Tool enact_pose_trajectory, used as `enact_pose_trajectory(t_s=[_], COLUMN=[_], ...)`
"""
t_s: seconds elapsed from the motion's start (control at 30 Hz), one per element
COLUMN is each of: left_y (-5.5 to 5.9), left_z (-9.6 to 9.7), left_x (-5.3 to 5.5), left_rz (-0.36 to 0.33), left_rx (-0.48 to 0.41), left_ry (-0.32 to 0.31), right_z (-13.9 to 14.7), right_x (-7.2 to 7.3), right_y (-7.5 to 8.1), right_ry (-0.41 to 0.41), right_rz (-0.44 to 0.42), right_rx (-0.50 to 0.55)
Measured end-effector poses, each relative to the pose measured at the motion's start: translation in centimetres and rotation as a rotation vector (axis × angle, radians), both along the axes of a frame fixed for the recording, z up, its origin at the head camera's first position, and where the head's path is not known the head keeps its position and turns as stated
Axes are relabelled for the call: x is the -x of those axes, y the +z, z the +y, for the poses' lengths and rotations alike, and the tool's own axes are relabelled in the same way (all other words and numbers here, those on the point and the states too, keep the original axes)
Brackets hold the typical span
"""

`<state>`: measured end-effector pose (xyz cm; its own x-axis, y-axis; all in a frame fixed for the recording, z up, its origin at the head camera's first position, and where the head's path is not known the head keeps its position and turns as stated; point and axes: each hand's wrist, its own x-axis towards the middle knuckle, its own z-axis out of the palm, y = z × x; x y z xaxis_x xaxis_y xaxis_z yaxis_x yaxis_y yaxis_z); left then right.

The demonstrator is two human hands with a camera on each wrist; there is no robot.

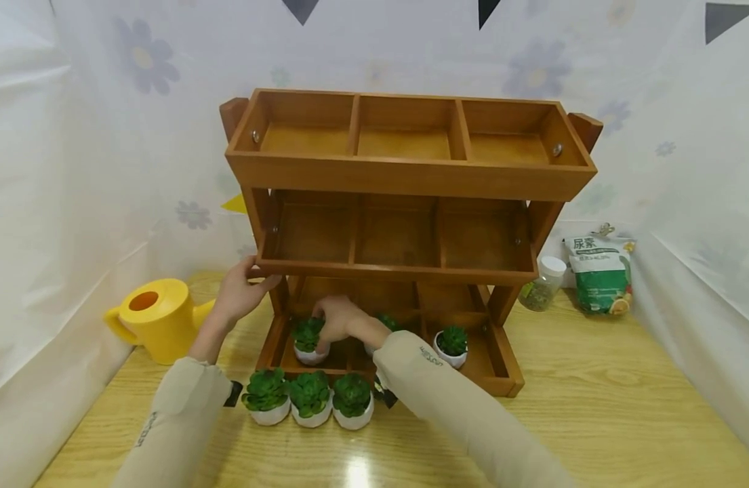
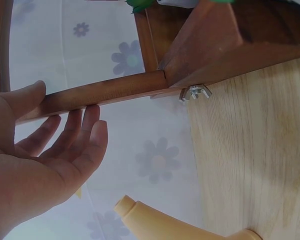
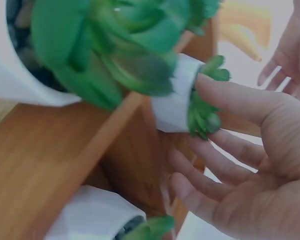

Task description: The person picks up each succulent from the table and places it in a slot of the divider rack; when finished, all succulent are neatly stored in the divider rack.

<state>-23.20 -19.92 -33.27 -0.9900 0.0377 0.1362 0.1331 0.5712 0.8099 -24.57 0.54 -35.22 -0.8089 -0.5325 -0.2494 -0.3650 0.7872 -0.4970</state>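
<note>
A brown three-tier wooden plant shelf (image 1: 380, 175) stands on the table. My left hand (image 1: 243, 288) holds its left upright (image 2: 110, 91), thumb on one side and fingertips on the other. My right hand (image 1: 340, 318) reaches into the bottom tier, by a potted succulent (image 1: 307, 332) in the left compartment. In the right wrist view its thumb overlaps the plant (image 3: 205, 112) at the white pot's rim, while the other fingers spread loosely beside it. Another potted succulent (image 1: 452, 342) sits in the right compartment; one in the middle is mostly hidden by my right arm.
In front of the shelf stand potted succulents in a row, such as one at the left end (image 1: 267, 396); my right sleeve partly hides the rightmost. A yellow watering can (image 1: 167, 325) is at left. A lidded jar (image 1: 541, 285) and a green-white bag (image 1: 601, 274) stand at right.
</note>
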Motion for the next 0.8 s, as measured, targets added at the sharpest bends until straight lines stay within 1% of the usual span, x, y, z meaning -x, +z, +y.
enact_pose_trajectory(t_s=[0.2, 0.3, 0.37, 0.5, 0.63, 0.73, 0.8], left_y=[0.0, 0.0, 0.0, 0.0, -0.1, -0.1, -0.2], left_z=[0.1, 0.1, 0.1, 0.1, 0.1, 0.1, 0.1], left_x=[0.0, 0.1, 0.1, 0.1, 0.1, 0.1, 0.1], left_rz=[-0.001, 0.001, 0.001, 0.002, 0.002, 0.005, 0.006], left_rx=[0.002, 0.007, 0.007, 0.007, 0.004, 0.001, 0.001], left_ry=[0.002, 0.005, 0.006, 0.006, 0.008, 0.009, 0.011], right_z=[2.2, 3.4, 4.1, 5.4, 6.4, 7.2, 7.8], right_x=[-0.8, -1.5, -2.0, -3.6, -5.2, -6.4, -7.1], right_y=[1.0, 1.4, 1.7, 1.9, 1.7, 1.4, 1.0], right_ry=[-0.025, -0.019, -0.001, 0.055, 0.105, 0.120, 0.115], right_rz=[0.020, 0.054, 0.078, 0.115, 0.136, 0.150, 0.154], right_rx=[0.141, 0.197, 0.247, 0.337, 0.391, 0.419, 0.449])
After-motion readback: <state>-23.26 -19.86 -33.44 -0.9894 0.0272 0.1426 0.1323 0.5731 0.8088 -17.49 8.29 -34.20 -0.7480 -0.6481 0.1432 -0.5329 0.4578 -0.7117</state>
